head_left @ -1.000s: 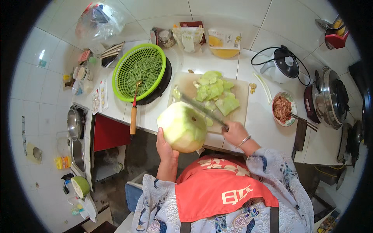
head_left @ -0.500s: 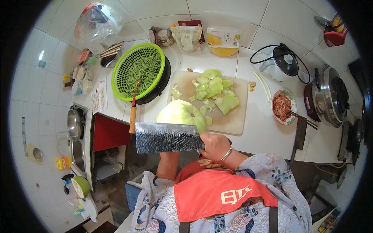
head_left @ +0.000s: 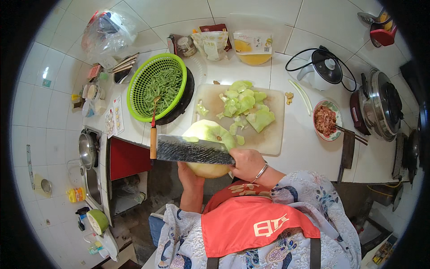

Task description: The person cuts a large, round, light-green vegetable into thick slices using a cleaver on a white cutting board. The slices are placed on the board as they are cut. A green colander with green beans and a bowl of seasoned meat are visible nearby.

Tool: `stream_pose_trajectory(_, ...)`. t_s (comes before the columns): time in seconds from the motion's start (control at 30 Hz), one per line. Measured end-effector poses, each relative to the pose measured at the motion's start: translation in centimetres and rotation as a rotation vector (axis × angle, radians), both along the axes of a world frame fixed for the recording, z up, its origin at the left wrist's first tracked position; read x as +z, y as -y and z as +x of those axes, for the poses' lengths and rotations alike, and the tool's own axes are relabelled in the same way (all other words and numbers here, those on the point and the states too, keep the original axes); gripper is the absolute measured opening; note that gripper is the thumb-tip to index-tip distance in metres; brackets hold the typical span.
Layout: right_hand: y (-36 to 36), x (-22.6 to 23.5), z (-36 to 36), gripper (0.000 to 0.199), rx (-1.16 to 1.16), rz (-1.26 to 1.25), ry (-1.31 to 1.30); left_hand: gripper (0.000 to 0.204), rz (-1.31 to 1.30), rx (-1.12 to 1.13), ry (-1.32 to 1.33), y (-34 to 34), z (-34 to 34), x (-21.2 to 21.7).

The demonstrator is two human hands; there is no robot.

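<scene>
Head view: the left hand (head_left: 188,172) cups a pale green cabbage (head_left: 208,134) from below, its grip closed on the head at the near edge of the tabletop (head_left: 304,148). The right hand (head_left: 246,163) is clenched on a cleaver (head_left: 192,151), whose broad blade lies flat across the cabbage. Cut leaves (head_left: 244,105) lie on the cutting board (head_left: 273,139) just behind, beside a green colander (head_left: 139,89) of green beans (head_left: 165,85).
</scene>
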State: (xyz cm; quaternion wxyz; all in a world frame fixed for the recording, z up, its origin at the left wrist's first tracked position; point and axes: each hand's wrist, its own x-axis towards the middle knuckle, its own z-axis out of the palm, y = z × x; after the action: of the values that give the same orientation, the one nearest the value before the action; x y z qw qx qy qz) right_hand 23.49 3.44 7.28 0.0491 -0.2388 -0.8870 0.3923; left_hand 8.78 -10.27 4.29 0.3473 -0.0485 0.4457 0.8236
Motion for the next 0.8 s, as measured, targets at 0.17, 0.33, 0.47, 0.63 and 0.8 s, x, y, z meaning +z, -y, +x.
stream_pose_trajectory(0.17,0.1,-0.5,-0.6,0.026,0.028,-0.008,0.077,0.042,-0.051,0.048,0.048,0.7,-0.3,-1.3)
stream_pose_trajectory(0.33,-1.9,-3.8,0.0,0.027,-0.099,-0.024,0.107,0.04,-0.102,0.062,0.095,-1.0,0.1,0.4)
stream_pose_trajectory(0.47,-1.9,-2.6,0.4,0.026,-0.099,-0.006,0.129,0.044,-0.146,0.084,0.079,-1.0,0.3,0.1)
stream_pose_trajectory(0.63,-1.0,-1.7,0.3,0.025,-0.053,0.051,0.179,0.042,-0.079,0.12,0.131,0.0,0.6,-0.4)
stream_pose_trajectory(0.8,-1.1,-3.2,0.8,0.024,-0.062,0.065,0.159,0.042,-0.051,0.119,0.089,0.0,1.4,-0.3)
